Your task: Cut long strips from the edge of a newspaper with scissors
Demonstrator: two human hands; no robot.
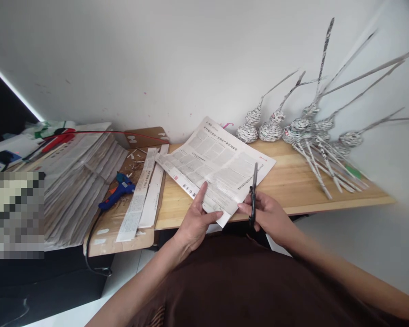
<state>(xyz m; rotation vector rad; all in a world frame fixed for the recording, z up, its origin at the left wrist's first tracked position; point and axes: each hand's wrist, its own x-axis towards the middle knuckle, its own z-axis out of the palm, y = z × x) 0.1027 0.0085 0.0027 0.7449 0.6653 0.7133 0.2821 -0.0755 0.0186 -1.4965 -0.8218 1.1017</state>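
The newspaper sheet (221,159) lies slantwise over the counter (293,181), its near corner jutting past the front edge. The person's left hand (195,223) has it by that near side: index finger and thumb spread apart on top of the page, the other fingers out of my sight, seemingly beneath. The right hand (267,212) is just beside that corner, its fingers curled snugly round the black handles of the scissors (253,200). The blades point up and away, seen edge-on against the page, so I can't tell how far apart they stand.

To the left, two long paper strips (138,202) rest on a brown board (122,245), with a blue glue gun (117,193) next to them, its dark cord looping down over the edge. Beyond that rises a thick stack of newspapers (85,181), a red cord (112,132) running across it.

Over on the right, woven paper gourds (248,129) stand near the wall (163,59), long tails poking upward, and a bundle of rolled paper sticks (315,170) lies before them.
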